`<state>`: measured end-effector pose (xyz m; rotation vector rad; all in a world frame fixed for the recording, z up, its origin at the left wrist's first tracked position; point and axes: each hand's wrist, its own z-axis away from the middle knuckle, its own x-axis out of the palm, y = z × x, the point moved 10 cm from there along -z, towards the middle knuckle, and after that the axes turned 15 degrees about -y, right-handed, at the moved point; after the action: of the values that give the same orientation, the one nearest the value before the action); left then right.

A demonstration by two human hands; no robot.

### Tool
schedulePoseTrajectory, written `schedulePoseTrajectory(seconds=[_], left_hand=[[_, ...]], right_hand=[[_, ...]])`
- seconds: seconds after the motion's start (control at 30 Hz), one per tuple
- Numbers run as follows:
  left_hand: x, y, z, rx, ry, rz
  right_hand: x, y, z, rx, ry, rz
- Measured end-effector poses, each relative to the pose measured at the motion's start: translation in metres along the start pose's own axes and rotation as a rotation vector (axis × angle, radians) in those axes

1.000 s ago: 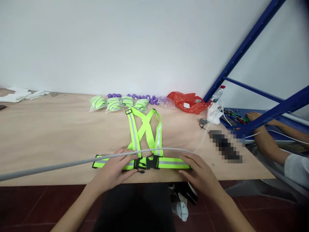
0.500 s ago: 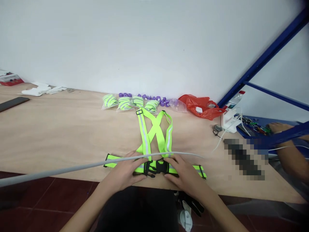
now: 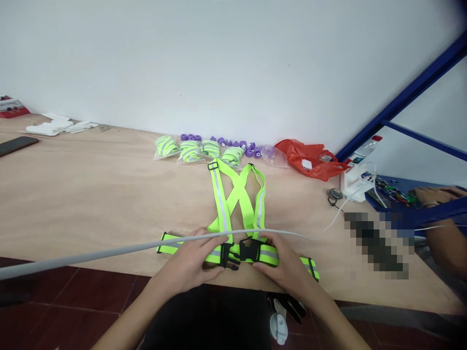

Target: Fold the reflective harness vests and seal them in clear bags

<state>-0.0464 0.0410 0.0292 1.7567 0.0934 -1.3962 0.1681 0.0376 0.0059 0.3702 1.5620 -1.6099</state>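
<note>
A fluorescent yellow-green reflective harness (image 3: pixel 239 187) lies on the wooden table, its shoulder straps crossed and its waist belt running along the front edge. My left hand (image 3: pixel 193 257) is closed on the belt at the pronged half of the black buckle (image 3: pixel 226 255), thumb below and fingers above. My right hand (image 3: pixel 282 260) grips the belt beside the socket half of the buckle (image 3: pixel 250 250), its fingers at the strap's upper and lower edges. Both halves face each other, unfastened. A grey cable (image 3: pixel 120 251) passes across the view in front of my fingers.
Several bagged reflective straps (image 3: pixel 167 147) and purple pieces (image 3: pixel 251 151) line the wall. A red plastic bag (image 3: pixel 312 160), a white power strip (image 3: pixel 353 182) and a bottle (image 3: pixel 365 149) are at the right. Beyond the blue frame (image 3: pixel 408 97) is another person's hand (image 3: pixel 434 195).
The view has shifted slightly, moving the harness a little rightward in the picture. My right fingers have slid slightly right from the socket half onto the belt. The buckle halves remain apart.
</note>
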Motion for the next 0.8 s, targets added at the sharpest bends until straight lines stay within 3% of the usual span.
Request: schedulePoseTrajectory(seconds=[0.27, 0.47, 0.8], left_hand=[[-0.011, 0.001, -0.002, -0.018, 0.02, 0.059], [-0.015, -0.003, 0.002, -0.04, 0.112, 0.046], [-0.013, -0.001, 0.001, -0.02, 0.222, -0.05]], right_hand=[[-0.002, 0.002, 0.005, -0.071, 0.072, -0.067], [-0.007, 0.004, 0.011, -0.08, 0.157, -0.066], [-0.007, -0.008, 0.015, -0.133, 0.168, -0.035]])
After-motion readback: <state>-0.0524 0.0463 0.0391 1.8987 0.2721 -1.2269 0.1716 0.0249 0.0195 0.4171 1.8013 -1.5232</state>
